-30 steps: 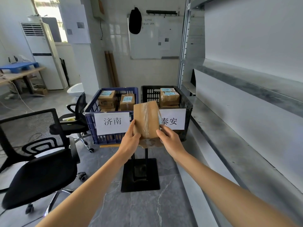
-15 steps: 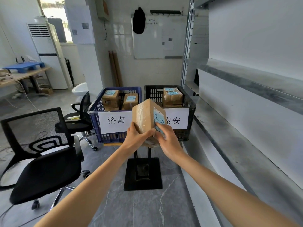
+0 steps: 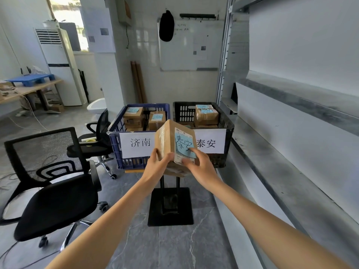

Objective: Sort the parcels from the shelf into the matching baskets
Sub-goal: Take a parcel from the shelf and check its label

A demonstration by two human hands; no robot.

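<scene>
- Two hands on one parcel (image 3: 167, 136), centre of frame, held up in front of both baskets and not yet over either.
- Left hand (image 3: 157, 166) is curled round the lower left corner, thumb pressed on the front edge. Right hand (image 3: 202, 167) grips the lower right, with a finger and thumb on the bottom of the blue label (image 3: 184, 145).
- Both grips sit low, probably so the writing stays uncovered.
- Parcel is tilted with its label face toward the camera, which reads as a destination check. Handwriting on it looks like 泰安.
- Blue basket (image 3: 134, 162) sits centre-left with the sign 济南 (image 3: 139, 142). Black basket (image 3: 220, 159) is just right of it with the sign 泰安 (image 3: 209, 142).
- Signs face the person, so matching takes one glance. The parcel hides the inner edge of each sign.
- Both baskets hold sorted parcels with blue labels up.
- Baskets sit side by side on a black stand (image 3: 171, 206), likely raised to avoid bending.
- Shelf (image 3: 281, 171) runs down the right side of frame, near the baskets, so the carry is short.
- My read: the label matches the black basket, so the drop should go forward and right.
- Risk: the baskets touch and the parcel sits between them, so an early release could land it in the blue one.
</scene>
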